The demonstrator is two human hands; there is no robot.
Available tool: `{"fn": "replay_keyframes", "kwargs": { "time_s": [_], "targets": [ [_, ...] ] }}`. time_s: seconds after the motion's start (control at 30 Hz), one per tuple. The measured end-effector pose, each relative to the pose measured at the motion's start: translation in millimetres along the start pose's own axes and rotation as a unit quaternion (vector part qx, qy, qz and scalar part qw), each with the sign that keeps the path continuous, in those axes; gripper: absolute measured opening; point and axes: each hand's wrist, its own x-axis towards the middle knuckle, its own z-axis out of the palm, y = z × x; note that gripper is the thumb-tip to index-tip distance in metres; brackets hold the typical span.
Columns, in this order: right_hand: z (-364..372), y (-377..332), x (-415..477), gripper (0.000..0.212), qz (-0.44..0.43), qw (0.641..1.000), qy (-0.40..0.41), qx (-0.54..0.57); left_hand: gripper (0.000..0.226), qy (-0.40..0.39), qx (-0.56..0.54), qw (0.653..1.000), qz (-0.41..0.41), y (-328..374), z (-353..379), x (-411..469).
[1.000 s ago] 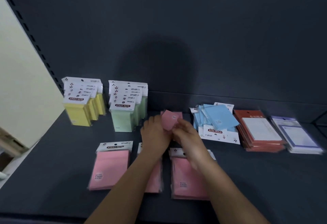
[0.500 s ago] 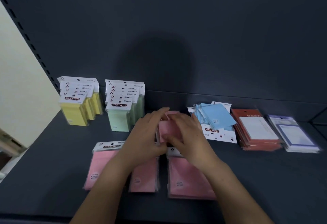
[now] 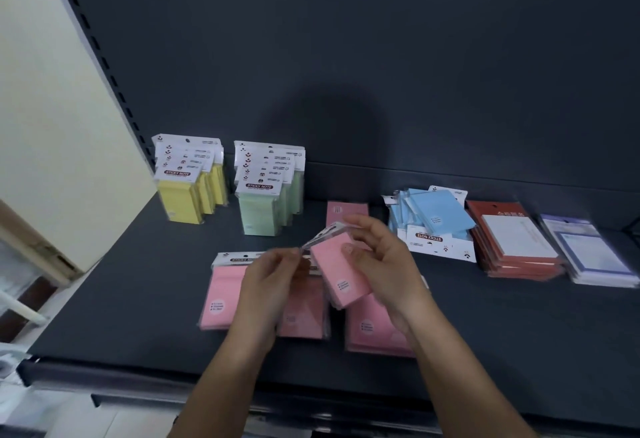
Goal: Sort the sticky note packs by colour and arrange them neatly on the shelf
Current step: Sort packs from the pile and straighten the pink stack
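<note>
Head view shows us holding one pink pack [image 3: 337, 264] tilted in the air above the middle of the shelf [image 3: 131, 306], just over the flat pink packs [image 3: 221, 295] near the front edge. Our left hand [image 3: 273, 285] pinches its white header corner, and the fingers [image 3: 363, 224] of our right hand [image 3: 388, 264] curl round its far side. To do this well, we judge, we should turn the header upward and facing us. Then we stand the pack against the lone pink pack [image 3: 346, 211] by the back edge, in line with the yellow row [image 3: 180, 202] and green row [image 3: 258, 211]. Both hands should steady it as it settles, since the slick wrap may slide. The blue heap [image 3: 436, 216] to the right needs room.
</note>
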Motion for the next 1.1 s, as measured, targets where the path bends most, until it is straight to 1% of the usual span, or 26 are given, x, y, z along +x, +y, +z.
{"fn": "replay_keyframes", "kwargs": {
  "time_s": [0.03,0.07,0.13,0.17,0.23,0.3,0.4,0.53,0.63,0.67,0.7,0.73,0.83,0.9,0.97,1.03,1.1],
  "targets": [
    [2.9,4.3,-3.8,0.036,0.001,1.0,0.001,-0.004,0.017,-0.007,-0.029,0.999,-0.027,1.3,-1.8,-2.5],
    [6.0,9.1,-7.1,0.036,0.005,1.0,0.001,-0.018,0.02,-0.016,-0.052,0.998,-0.035,2.2,-3.8,-5.4],
    [14.3,17.3,-13.6,0.035,0.005,0.998,-0.006,-0.056,0.013,-0.001,-0.057,0.998,-0.011,3.9,-8.0,-10.1],
    [19.1,22.0,-16.7,0.036,-0.013,0.996,-0.008,-0.088,0.015,0.005,-0.044,0.999,0.004,3.7,-10.4,-11.6],
    [27.5,30.3,-20.8,0.038,-0.066,0.978,0.005,-0.197,0.022,0.012,0.008,1.0,0.024,-1.1,-15.7,-8.0],
    [34.2,34.8,-22.4,0.042,-0.108,0.944,0.027,-0.31,0.026,0.023,0.089,0.995,0.046,-7.1,-18.4,-2.8],
    [39.9,38.6,-20.2,0.046,-0.118,0.897,0.031,-0.424,0.03,0.041,0.184,0.979,0.072,-13.1,-18.7,0.9],
    [41.9,39.5,-14.8,0.045,-0.093,0.86,0.039,-0.501,0.041,0.028,0.267,0.957,0.113,-16.3,-15.7,2.1],
    [43.1,39.1,-14.4,0.04,-0.088,0.825,0.04,-0.558,0.043,0.014,0.352,0.922,0.16,-18.6,-12.8,1.9],
    [43.2,39.6,-14.1,0.041,-0.086,0.82,0.04,-0.564,0.043,0.014,0.373,0.91,0.183,-19.1,-11.7,2.0],
    [42.6,39.8,-13.2,0.041,-0.084,0.823,0.04,-0.561,0.043,0.013,0.387,0.9,0.2,-19.3,-10.7,2.4],
    [41.3,39.5,-11.7,0.042,-0.087,0.834,0.041,-0.544,0.045,0.01,0.394,0.895,0.209,-19.6,-9.5,3.5],
    [32.9,34.7,-3.4,0.043,-0.096,0.877,0.067,-0.466,0.046,-0.018,0.406,0.886,0.225,-18.1,-3.1,9.2],
    [23.3,31.2,4.6,0.046,-0.074,0.894,0.092,-0.433,0.044,-0.035,0.405,0.884,0.23,-14.4,5.7,14.1],
    [13.5,28.8,12.1,0.052,-0.025,0.906,0.1,-0.41,0.041,-0.057,0.396,0.893,0.205,-9.8,16.0,21.9],
    [5.5,27.8,18.9,0.057,0.031,0.92,0.09,-0.38,0.041,-0.086,0.393,0.902,0.156,-9.9,26.2,33.4],
    [0.2,28.3,26.0,0.058,0.068,0.941,0.082,-0.321,0.049,-0.129,0.385,0.909,0.095,-9.6,35.3,44.0]
  ]
}}
